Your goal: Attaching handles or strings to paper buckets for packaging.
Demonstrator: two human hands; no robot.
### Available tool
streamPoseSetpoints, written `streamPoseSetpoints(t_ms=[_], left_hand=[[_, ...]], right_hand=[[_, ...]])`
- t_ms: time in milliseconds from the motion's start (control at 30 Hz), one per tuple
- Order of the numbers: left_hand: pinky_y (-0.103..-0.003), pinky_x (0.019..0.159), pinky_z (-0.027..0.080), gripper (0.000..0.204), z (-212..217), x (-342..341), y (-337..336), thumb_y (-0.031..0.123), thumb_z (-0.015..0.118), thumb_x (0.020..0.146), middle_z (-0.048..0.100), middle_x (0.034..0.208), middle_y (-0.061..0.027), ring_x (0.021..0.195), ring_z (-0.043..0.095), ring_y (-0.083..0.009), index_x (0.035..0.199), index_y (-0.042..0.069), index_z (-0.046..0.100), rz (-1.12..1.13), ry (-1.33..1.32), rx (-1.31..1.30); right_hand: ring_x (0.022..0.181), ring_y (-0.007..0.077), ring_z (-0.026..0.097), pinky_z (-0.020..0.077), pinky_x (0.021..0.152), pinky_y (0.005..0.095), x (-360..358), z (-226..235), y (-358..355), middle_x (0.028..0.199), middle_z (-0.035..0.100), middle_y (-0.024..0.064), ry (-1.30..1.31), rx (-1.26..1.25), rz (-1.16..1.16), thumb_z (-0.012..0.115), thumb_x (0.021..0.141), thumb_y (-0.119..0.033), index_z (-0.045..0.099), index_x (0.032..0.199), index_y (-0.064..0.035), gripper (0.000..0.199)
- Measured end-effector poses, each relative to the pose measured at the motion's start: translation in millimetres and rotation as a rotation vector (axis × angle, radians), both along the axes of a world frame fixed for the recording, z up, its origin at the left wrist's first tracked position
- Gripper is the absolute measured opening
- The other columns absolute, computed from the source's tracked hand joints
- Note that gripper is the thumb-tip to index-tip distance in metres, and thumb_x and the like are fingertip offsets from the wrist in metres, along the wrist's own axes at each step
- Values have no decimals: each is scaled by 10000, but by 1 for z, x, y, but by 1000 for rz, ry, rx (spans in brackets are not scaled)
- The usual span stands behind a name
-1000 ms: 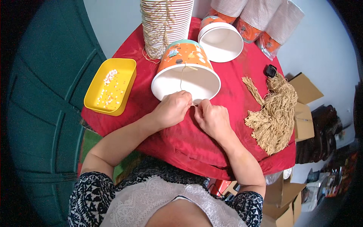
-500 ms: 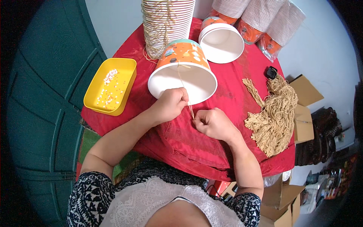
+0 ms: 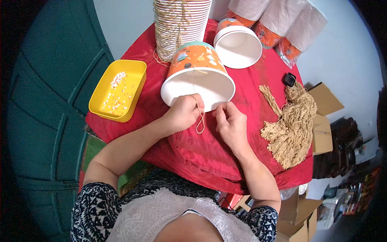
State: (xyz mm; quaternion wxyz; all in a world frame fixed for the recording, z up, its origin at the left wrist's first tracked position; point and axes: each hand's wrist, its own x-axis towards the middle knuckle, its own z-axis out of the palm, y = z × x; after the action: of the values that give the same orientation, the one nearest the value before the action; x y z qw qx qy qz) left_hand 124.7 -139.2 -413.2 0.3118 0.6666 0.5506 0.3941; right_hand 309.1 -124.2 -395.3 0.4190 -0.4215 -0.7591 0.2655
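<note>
An orange printed paper bucket [image 3: 197,57] lies on its side, its white open mouth turned toward me. Beige string [image 3: 195,82] runs from the bucket's upper rim down across the mouth to my left hand [image 3: 185,113]. That hand is closed in a pinch on the string, and a loop of it dangles below the fingers. My right hand [image 3: 232,124] is just to the right, its fingers curled together with the tips close to the bucket's lower rim. Whether it holds anything, or touches the rim, is hidden.
A yellow tub [image 3: 138,90] with small white and orange pieces stands left. Behind are a tall stack of buckets [image 3: 181,24] hung with string, another bucket [image 3: 242,49] on its side and wrapped stacks [image 3: 278,24]. A beige string bundle [image 3: 292,125] lies right on the red tablecloth [image 3: 246,90].
My right hand has let go of the string near its lower end and moved up toward the bucket's rim. The string now hangs as a slack loop from my left hand.
</note>
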Motion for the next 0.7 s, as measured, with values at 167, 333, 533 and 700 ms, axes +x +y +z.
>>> streamPoseSetpoints(t_ms=[167,333,533,700], left_hand=[[-299,665,513,11,2,10,-3,-19,608,871,651,765,-102,723,625,-140,865,-26,602,30,24,96],[-327,637,522,7,6,19,-8,-33,612,843,659,779,-150,712,656,-204,849,-32,611,13,10,268],[-321,619,518,2,7,18,-7,-33,612,840,656,767,-138,681,644,-191,842,-33,612,34,-16,146],[-277,591,506,33,0,18,-1,-20,616,880,642,746,-62,669,606,-111,847,-22,613,38,-100,24]], right_hand=[[538,162,631,492,494,315,-9,5,-11,675,657,145,136,-345,53,548,925,-8,595,1028,50,128],[533,140,619,491,488,294,-10,8,-10,675,651,123,85,-417,81,542,908,9,581,1079,59,182],[539,146,624,498,495,303,-11,8,-11,696,661,126,82,-495,85,557,887,17,587,1085,55,204],[602,248,684,535,546,350,-11,-7,-9,745,678,194,54,-303,62,597,868,13,594,1028,45,163]])
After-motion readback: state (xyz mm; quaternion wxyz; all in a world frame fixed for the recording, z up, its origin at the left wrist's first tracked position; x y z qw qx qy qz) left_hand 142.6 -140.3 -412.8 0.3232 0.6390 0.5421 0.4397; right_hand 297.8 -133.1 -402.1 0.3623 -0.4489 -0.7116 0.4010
